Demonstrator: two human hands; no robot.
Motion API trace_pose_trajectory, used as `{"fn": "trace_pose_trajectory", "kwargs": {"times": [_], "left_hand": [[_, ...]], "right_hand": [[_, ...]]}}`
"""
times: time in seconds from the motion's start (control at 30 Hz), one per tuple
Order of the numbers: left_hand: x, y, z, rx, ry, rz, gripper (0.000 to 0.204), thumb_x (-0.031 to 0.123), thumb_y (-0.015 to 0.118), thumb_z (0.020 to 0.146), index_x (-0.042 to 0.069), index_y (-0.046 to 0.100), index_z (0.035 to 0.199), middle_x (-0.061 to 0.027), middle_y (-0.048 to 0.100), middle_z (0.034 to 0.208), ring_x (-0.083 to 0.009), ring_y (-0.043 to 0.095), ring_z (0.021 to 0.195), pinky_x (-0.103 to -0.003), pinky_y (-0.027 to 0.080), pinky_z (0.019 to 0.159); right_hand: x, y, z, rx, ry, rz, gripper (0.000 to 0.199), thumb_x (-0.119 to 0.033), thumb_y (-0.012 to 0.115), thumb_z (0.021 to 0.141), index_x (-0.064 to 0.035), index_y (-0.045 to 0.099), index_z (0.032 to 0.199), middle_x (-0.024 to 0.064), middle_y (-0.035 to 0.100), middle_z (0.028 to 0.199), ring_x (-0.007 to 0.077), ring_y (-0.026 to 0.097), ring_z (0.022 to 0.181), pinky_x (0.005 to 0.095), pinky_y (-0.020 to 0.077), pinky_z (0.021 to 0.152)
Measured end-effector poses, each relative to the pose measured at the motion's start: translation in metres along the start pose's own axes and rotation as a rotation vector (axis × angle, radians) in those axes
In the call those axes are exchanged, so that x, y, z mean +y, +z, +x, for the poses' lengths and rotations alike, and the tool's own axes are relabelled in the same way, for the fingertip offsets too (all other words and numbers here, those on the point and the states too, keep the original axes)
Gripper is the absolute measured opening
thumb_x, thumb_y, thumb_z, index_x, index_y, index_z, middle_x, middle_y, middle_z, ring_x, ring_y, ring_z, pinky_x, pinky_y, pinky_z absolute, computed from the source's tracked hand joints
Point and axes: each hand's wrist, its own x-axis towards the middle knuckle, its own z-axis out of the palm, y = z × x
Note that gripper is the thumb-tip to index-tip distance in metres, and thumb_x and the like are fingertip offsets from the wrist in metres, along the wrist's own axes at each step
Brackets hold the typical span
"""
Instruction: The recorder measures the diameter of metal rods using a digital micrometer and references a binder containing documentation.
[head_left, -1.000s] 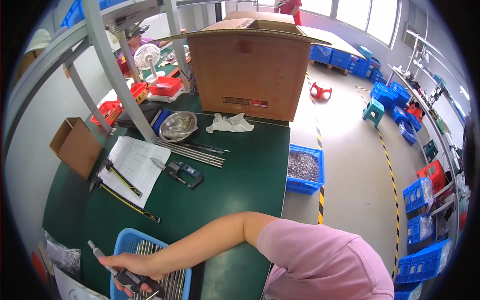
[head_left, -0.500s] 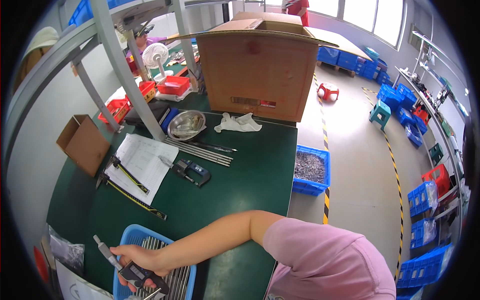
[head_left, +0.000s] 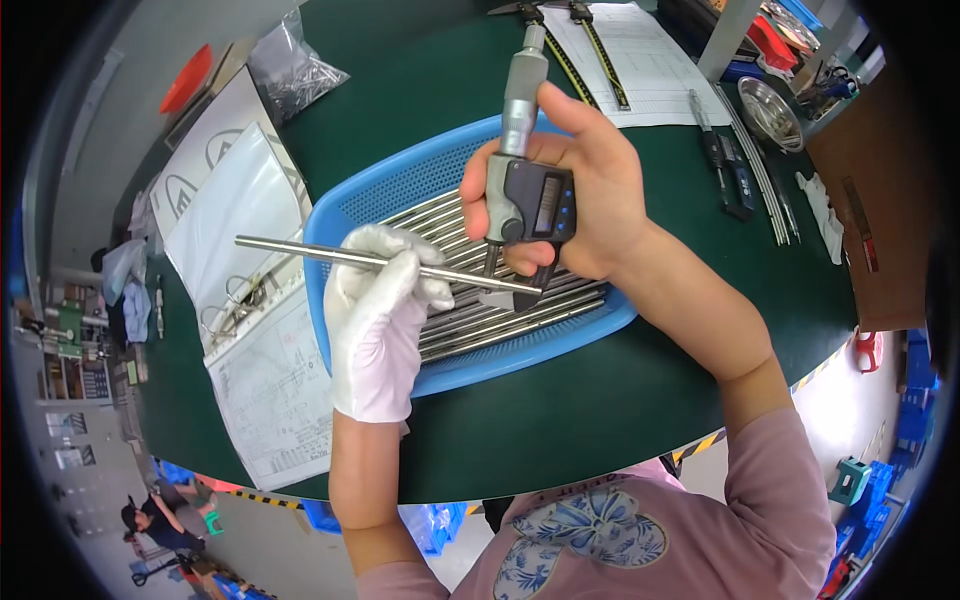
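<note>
Head view looks straight down on a green table (head_left: 640,400), where the left hand (head_left: 378,320), in a white glove, is clenched around a thin steel rod (head_left: 330,254) and holds it level above a blue tray (head_left: 400,190). The rod's left end sticks out past the tray over an open binder (head_left: 240,280); its right end sits in the mouth of a digital micrometer (head_left: 530,190). The bare right hand (head_left: 590,200) grasps that micrometer by its dark body, thumb up along the silver barrel, which points away from the person. In the tray under both hands lie many more rods (head_left: 500,310), packed side by side along its length. Beyond the tray, a sheet of paper (head_left: 640,50) lies with calipers (head_left: 590,45) across it, and to its right a few long rods (head_left: 755,170) lie on the table near a metal bowl (head_left: 775,110). A clear bag of small parts (head_left: 290,65) sits at the far left, just beside the binder. A brown box (head_left: 870,220) stands at the right edge.
</note>
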Motion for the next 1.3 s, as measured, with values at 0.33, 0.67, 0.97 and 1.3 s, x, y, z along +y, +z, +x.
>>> {"fn": "trace_pose_trajectory", "kwargs": {"times": [0.33, 0.67, 0.97, 1.3], "left_hand": [[-0.008, 0.005, 0.001, -0.034, -0.012, 0.005, 0.008, 0.002, 0.052, 0.081, 0.003, 0.049, 0.089, -0.0130, 0.056, 0.083, -0.0155, 0.057, 0.066, -0.026, 0.050, 0.058], [-0.007, 0.008, 0.001, -0.005, 0.000, -0.029, 0.009, 0.000, 0.050, 0.081, 0.002, 0.049, 0.089, -0.0125, 0.053, 0.081, -0.0160, 0.054, 0.064, -0.027, 0.047, 0.059], [-0.006, 0.006, 0.000, -0.009, 0.013, -0.055, 0.008, 0.001, 0.050, 0.081, 0.002, 0.049, 0.089, -0.0122, 0.053, 0.081, -0.0160, 0.054, 0.064, -0.027, 0.047, 0.059], [0.000, 0.000, -0.002, -0.020, 0.024, -0.033, 0.008, 0.001, 0.049, 0.081, 0.002, 0.049, 0.089, -0.0123, 0.053, 0.081, -0.0157, 0.054, 0.064, -0.027, 0.048, 0.058]], "right_hand": [[-0.002, -0.001, -0.006, 0.085, -0.051, -0.109, 0.069, -0.062, 0.030, 0.081, 0.0018, 0.056, 0.075, 0.0158, 0.058, 0.064, 0.0139, 0.041, 0.033, 0.0224, 0.0359, 0.033], [-0.001, -0.004, -0.003, 0.013, -0.038, -0.086, 0.071, -0.062, 0.027, 0.082, 0.0031, 0.056, 0.078, 0.0166, 0.059, 0.066, 0.0133, 0.042, 0.034, 0.0222, 0.0370, 0.034], [-0.004, -0.007, -0.008, 0.001, 0.014, 0.056, 0.066, -0.049, 0.021, 0.086, 0.0068, 0.055, 0.083, 0.0182, 0.058, 0.068, 0.0180, 0.043, 0.038, 0.0266, 0.0379, 0.039], [0.002, 0.002, 0.000, -0.010, -0.032, -0.051, 0.065, -0.056, 0.030, 0.084, 0.0031, 0.056, 0.078, 0.0174, 0.058, 0.066, 0.0141, 0.042, 0.033, 0.0222, 0.0374, 0.033]]}}
